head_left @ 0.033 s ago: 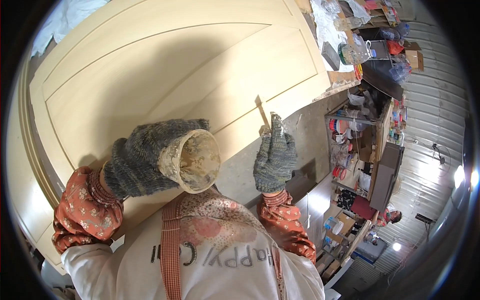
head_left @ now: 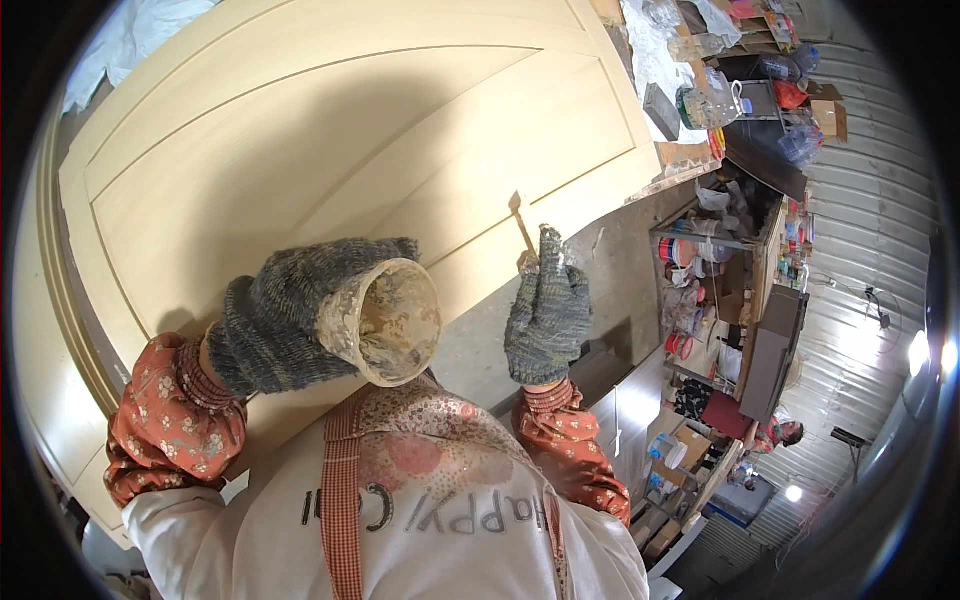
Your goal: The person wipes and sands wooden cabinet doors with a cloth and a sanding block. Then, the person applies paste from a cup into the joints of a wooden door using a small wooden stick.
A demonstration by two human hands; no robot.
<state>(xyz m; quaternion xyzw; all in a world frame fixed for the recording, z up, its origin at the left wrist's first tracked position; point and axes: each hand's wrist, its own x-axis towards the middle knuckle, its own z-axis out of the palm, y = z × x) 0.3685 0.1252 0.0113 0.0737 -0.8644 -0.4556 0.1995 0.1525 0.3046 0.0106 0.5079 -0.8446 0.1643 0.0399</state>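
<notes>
In my left hand (head_left: 300, 315), gloved in dark grey knit, is a stained plastic cup (head_left: 425, 345). Its mouth faces me, and dried, flaky tan residue coats the inside. A large cream panel with grooved lines (head_left: 560, 110) lies beneath and beyond that hand. To the right, off the panel's near edge, my gloved right hand (head_left: 548, 325) has its index finger stretched out, with a pale smear at the tip. Nothing shows in its grasp, though its palm is hidden. A slim dark mark with a pointed end, apparently a shadow, lies on the panel beside that finger.
Shelving (head_left: 705, 240) with tubs and bags stands to the right on the concrete floor. Bottles (head_left: 710, 100) and white plastic sheeting crowd a surface at the panel's far right corner. Another person (head_left: 785, 433) is farther off. More pale panels (head_left: 50, 350) lie at the left.
My right hand has shifted very slightly left, and the slim dark mark beside its finger has changed a little. My left hand and the cup stay where they were.
</notes>
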